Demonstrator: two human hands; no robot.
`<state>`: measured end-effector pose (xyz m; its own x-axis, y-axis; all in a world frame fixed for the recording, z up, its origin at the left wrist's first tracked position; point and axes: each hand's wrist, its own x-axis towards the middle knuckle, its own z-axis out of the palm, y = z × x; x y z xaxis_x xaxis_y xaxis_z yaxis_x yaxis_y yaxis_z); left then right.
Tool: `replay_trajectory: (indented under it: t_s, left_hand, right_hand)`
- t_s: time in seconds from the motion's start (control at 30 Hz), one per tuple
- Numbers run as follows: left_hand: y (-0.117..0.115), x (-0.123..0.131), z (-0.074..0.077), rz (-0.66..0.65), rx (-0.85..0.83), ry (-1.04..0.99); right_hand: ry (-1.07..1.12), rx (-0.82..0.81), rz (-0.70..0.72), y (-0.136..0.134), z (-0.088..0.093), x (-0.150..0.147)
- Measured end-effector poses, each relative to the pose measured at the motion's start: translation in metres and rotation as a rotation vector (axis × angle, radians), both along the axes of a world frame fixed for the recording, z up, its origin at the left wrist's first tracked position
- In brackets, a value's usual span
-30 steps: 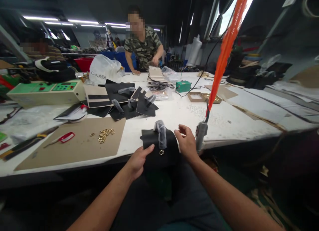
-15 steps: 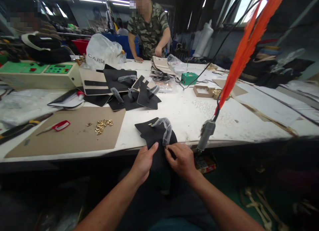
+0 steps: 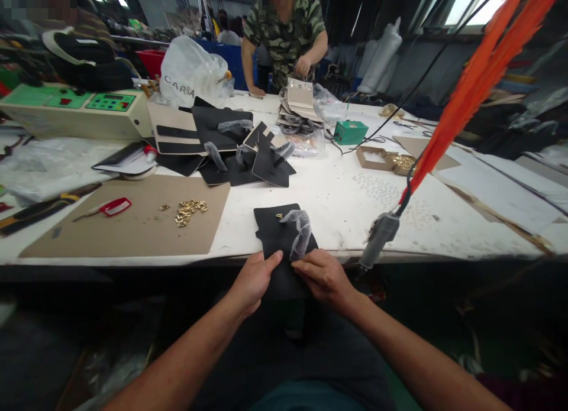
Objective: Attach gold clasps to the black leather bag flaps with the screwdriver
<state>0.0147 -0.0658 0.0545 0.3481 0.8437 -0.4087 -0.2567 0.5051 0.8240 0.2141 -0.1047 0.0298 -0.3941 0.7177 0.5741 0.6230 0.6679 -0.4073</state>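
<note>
A black bag panel (image 3: 276, 236) juts over the front edge of the table, its far end on the white top. My left hand (image 3: 255, 281) grips its left edge, thumb flat on the upper face. A curved handle wrapped in clear plastic (image 3: 302, 230) stands on the panel. At the handle's far end sits a gold fitting (image 3: 279, 216). My right hand (image 3: 323, 281) is closed at the handle's near end, fingertips pinching a small gold fitting there that they mostly hide. My fingers also cover the panel's near right part.
A grey power screwdriver (image 3: 379, 239) hangs from an orange cord (image 3: 465, 103) at my right. Gold fittings (image 3: 190, 212) lie on a brown board (image 3: 133, 233), left. Black panels (image 3: 222, 130) are piled behind. Across the table (image 3: 319, 192), a person (image 3: 286, 32) handles stacked pieces.
The view has shifted, so the table scene appears moved right and slightly up. The panel has turned a little between my hands. My right fingers now cover the gold fitting more.
</note>
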Motion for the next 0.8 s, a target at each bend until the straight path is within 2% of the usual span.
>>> replay_trajectory:
  t_s: [0.1, 0.17, 0.23, 0.37, 0.43, 0.53, 0.67, 0.8]
  left_hand:
    - [0.001, -0.005, 0.001, -0.062, -0.054, 0.013]
    - [-0.001, -0.009, -0.003, -0.067, -0.080, 0.007]
    - [-0.007, -0.014, -0.011, -0.075, -0.104, -0.007]
    - [-0.024, -0.025, -0.036, -0.146, -0.117, -0.001]
    - [-0.031, -0.030, -0.046, -0.182, -0.104, 0.001]
    - [-0.036, -0.033, -0.050, -0.211, -0.095, -0.022]
    - [-0.028, -0.033, -0.037, -0.093, -0.121, -0.098]
    - [-0.013, -0.029, -0.022, 0.026, -0.166, -0.232]
  right_hand:
    - [-0.111, 0.041, 0.101, 0.002, -0.002, 0.007]
    - [-0.108, 0.036, 0.106, -0.003, -0.004, 0.013]
    - [0.008, -0.020, 0.034, -0.012, -0.003, 0.020]
    - [0.297, -0.117, -0.252, -0.020, 0.009, 0.035]
    - [0.330, -0.145, -0.314, -0.008, 0.017, 0.037]
    - [0.311, -0.245, -0.276, 0.029, 0.021, 0.024]
    - [0.048, -0.388, -0.334, 0.083, 0.014, -0.006]
    - [-0.121, -0.440, -0.285, 0.103, 0.011, -0.023]
